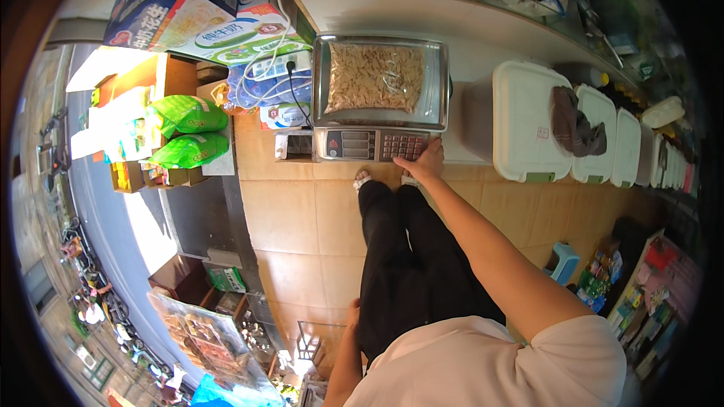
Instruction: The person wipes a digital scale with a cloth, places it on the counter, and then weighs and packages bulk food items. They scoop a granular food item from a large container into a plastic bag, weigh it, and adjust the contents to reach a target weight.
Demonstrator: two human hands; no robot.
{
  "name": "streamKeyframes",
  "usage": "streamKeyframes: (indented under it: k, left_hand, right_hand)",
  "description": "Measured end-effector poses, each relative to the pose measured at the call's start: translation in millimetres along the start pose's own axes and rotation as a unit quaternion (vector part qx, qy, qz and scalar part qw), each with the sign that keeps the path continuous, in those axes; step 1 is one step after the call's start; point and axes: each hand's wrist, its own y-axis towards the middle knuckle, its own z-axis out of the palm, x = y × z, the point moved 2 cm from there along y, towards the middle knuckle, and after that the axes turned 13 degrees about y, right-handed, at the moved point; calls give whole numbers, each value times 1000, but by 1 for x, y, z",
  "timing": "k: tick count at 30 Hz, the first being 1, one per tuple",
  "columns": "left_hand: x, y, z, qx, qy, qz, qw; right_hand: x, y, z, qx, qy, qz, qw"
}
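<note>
An electronic price scale [346, 144] with a keypad [403, 147] stands before me. On its metal pan [432, 85] lies a clear plastic bag of light-brown flat dried pieces [374, 76]; I cannot tell exactly what they are. My right hand [425, 161] is at the scale's front right corner. Its thumb reaches left onto the lower keys, and the fingers rest by the right edge, apart from the thumb. Beside my thigh hangs my left hand [353, 314], partly hidden against the black trousers, so its fingers cannot be made out.
Lidded white bins [531, 118] line the right, with a dark cloth [577, 124] on top. A power strip [283, 65] with cables adjoins the scale's left side. Milk cartons [237, 37] and green bags [189, 133] stand left. A blue stool [563, 263] sits at right.
</note>
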Motion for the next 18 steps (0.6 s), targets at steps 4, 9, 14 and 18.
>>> streamKeyframes:
  k: [4, 9, 14, 18]
  left_hand:
    - [-7, 22, -27, -95, 82, -27, 992]
    - [-38, 30, -73, -15, -142, -39, 989]
    - [-53, 34, -98, 16, -194, -33, 980]
    - [-34, 42, -108, 39, -176, -43, 983]
  right_hand:
    - [4, -3, 17, -63, -16, 30, 997]
    - [-4, -3, 26, -119, 9, 13, 993]
    - [-3, 1, 45, -222, -5, 8, 975]
    - [4, -2, 52, -245, 0, 47, 968]
